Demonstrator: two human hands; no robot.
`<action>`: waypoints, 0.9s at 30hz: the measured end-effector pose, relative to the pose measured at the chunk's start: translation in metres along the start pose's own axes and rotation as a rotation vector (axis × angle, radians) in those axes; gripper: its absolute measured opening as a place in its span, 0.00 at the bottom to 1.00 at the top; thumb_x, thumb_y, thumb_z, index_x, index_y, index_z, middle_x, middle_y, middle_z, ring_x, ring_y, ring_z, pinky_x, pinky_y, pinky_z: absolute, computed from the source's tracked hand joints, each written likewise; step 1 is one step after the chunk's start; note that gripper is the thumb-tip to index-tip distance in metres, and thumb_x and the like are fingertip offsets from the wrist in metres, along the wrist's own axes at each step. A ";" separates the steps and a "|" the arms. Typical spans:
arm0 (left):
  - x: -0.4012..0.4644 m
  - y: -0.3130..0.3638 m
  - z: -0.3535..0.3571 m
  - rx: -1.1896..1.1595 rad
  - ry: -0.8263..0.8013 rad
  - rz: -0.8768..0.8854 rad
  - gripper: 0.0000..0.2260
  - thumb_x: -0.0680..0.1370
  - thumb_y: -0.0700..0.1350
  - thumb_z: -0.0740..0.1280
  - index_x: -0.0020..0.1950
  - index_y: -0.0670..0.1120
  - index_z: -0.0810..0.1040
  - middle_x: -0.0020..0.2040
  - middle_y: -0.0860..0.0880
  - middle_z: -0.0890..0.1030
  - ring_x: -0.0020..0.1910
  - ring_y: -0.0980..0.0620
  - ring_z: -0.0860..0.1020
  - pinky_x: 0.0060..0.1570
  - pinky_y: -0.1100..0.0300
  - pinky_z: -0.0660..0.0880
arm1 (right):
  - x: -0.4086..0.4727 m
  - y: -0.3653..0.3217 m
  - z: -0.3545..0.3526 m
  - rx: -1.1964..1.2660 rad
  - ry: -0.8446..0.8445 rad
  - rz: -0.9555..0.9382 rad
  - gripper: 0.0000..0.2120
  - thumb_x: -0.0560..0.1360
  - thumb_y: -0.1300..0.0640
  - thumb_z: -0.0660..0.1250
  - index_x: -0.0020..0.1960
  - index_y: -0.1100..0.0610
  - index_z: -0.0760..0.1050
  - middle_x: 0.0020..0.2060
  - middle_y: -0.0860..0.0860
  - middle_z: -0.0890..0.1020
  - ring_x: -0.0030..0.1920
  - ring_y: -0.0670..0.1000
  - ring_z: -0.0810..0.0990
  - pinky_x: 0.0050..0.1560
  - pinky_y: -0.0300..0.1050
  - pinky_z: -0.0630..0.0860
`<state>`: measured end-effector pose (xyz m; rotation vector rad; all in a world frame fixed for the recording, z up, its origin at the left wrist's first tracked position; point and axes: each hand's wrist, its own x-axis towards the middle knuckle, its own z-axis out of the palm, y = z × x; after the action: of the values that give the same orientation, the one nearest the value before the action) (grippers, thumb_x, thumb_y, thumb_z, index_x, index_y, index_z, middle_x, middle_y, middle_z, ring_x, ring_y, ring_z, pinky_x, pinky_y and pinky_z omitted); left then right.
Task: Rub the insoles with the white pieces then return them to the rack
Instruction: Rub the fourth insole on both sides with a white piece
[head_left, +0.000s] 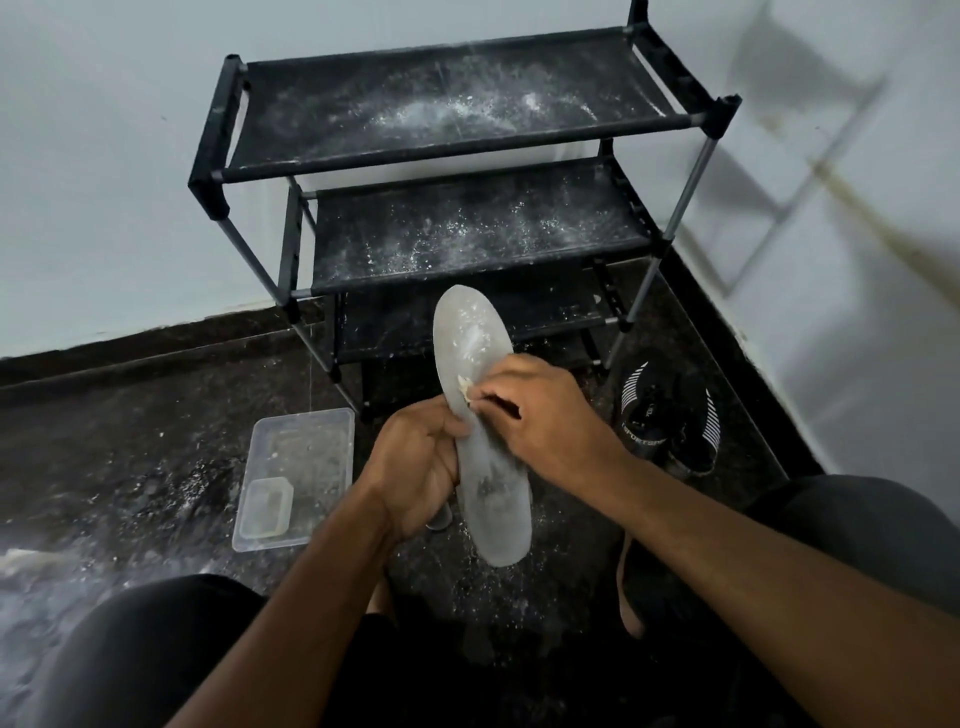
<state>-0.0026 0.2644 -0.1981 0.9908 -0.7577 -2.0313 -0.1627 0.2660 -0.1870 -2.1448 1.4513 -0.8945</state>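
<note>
Knees in dark shorts (156, 649) nearest, forearms reaching forward. Left hand (415, 462) curled round grey insole (483, 415) at mid-edge, holding it upright off floor. Right hand (545, 415) pinches white piece (464, 388) at fingertips, pressed on insole face just above left thumb. Insole looks light, thin, bendy; grip at waist, support behind rub point. Piece seems crumbly. Rack (457, 156) beyond fingers, shelves powder-dusted, bare of insoles.

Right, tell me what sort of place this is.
Probably a corner of a home, perhaps an entryway: a black shoe rack stands against plain white walls on a dark stone floor, with a pair of black sports shoes beside it.
</note>
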 end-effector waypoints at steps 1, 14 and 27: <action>0.001 0.000 -0.001 -0.003 0.002 0.003 0.18 0.77 0.30 0.54 0.63 0.30 0.77 0.55 0.32 0.81 0.52 0.40 0.83 0.52 0.49 0.82 | 0.001 0.003 0.000 -0.001 0.012 0.017 0.07 0.76 0.59 0.71 0.52 0.60 0.83 0.46 0.51 0.81 0.48 0.48 0.77 0.52 0.45 0.77; 0.008 0.003 -0.004 0.035 0.006 0.029 0.22 0.72 0.26 0.50 0.60 0.30 0.77 0.51 0.34 0.80 0.48 0.42 0.82 0.51 0.53 0.83 | 0.006 0.007 -0.007 0.002 0.095 0.091 0.07 0.74 0.59 0.72 0.51 0.59 0.83 0.46 0.51 0.83 0.46 0.47 0.79 0.52 0.48 0.79; 0.007 0.004 -0.008 0.029 0.025 0.018 0.23 0.68 0.28 0.55 0.61 0.28 0.75 0.53 0.33 0.78 0.52 0.38 0.78 0.55 0.48 0.77 | -0.004 -0.010 -0.001 -0.007 -0.181 -0.127 0.05 0.75 0.59 0.72 0.47 0.60 0.83 0.43 0.51 0.82 0.45 0.48 0.79 0.50 0.48 0.78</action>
<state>0.0027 0.2555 -0.2021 1.0209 -0.7821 -1.9939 -0.1579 0.2737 -0.1817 -2.2781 1.2444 -0.7168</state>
